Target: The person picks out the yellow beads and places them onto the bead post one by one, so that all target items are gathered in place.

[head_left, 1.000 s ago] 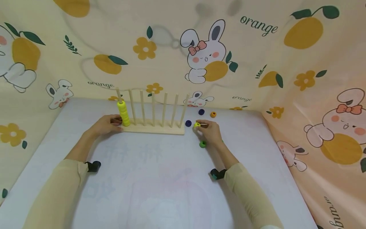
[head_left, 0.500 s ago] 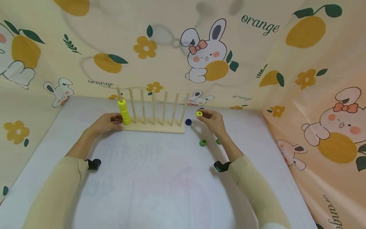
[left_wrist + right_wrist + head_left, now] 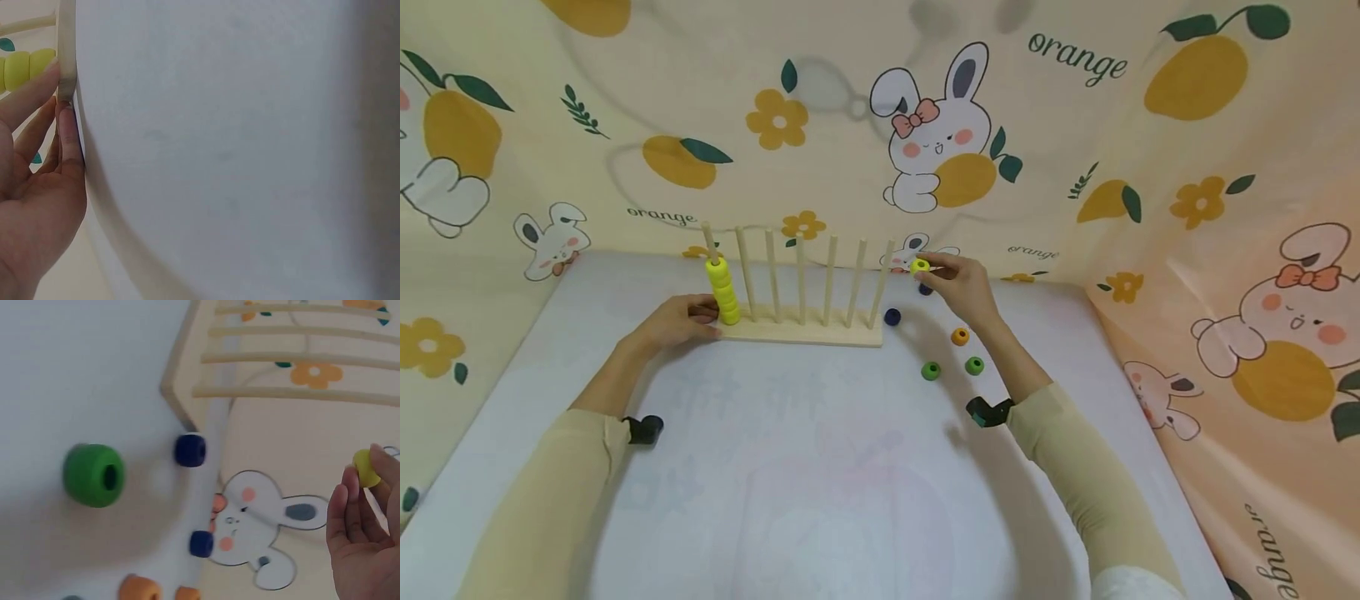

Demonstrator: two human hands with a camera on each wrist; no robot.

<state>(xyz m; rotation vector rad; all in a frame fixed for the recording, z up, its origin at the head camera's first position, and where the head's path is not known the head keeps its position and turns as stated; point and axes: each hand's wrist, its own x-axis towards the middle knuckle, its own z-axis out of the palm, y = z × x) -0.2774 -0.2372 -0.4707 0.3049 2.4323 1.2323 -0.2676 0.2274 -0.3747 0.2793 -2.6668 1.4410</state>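
A wooden peg rack with several upright pegs stands toward the back of the table. Its leftmost peg carries a stack of yellow beads. My left hand holds the left end of the rack's base, its fingertips close by the lowest bead in the left wrist view. Raised above the table, right of the rack, my right hand pinches a yellow bead between thumb and fingers. In the right wrist view that bead sits at the fingertips, apart from the pegs.
Two dark blue beads lie right of the rack, one near its end and one farther back. Nearer are an orange bead and two green beads, a left one and a right one. A printed cloth rises behind.
My right hand has lifted the yellow bead up and away from the table, uncovering the orange and green beads beneath the arm. The left hand has stayed at the rack's end.
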